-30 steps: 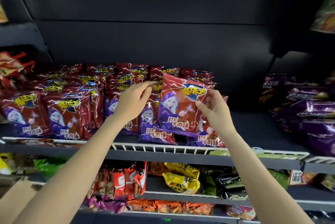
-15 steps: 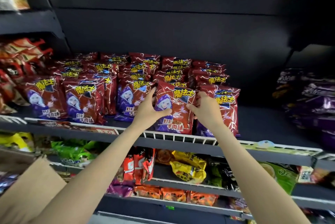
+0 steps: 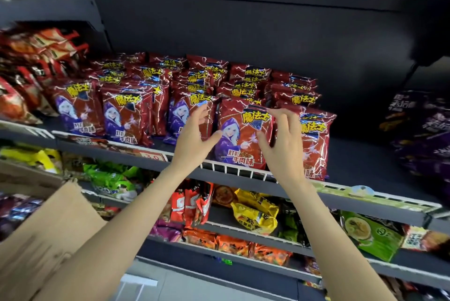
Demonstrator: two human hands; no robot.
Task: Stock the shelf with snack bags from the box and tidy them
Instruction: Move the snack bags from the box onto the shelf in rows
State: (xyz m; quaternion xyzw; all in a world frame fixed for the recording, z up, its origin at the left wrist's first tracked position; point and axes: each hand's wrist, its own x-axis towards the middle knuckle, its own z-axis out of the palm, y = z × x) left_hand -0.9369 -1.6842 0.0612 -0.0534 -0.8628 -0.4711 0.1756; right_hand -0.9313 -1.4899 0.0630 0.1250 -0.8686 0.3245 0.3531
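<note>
A: What can't you see well?

B: The box (image 3: 43, 235) is cut off at the bottom left and blurry. The purple bags (image 3: 423, 130) on the right are dark and fuzzy. Most red bags (image 3: 246, 84) hide behind the ones in front, so only their tops show.

A: Where is the front bag (image 3: 239, 137)?

B: It stands up at the front of the shelf (image 3: 353, 166), right behind the white rail (image 3: 233, 170), between both hands.

A: What is the left hand (image 3: 197, 137) doing?

B: Its fingers (image 3: 203, 112) are spread loose and a bit bent. The thumb touches the bag's left edge. I can't tell if the other fingers touch anything.

A: And the right hand (image 3: 282, 144)?

B: Its fingers are loose and bent too, up by the bag's top right corner. The thumb lies on the bag's front. It isn't squeezing the bag.
</note>
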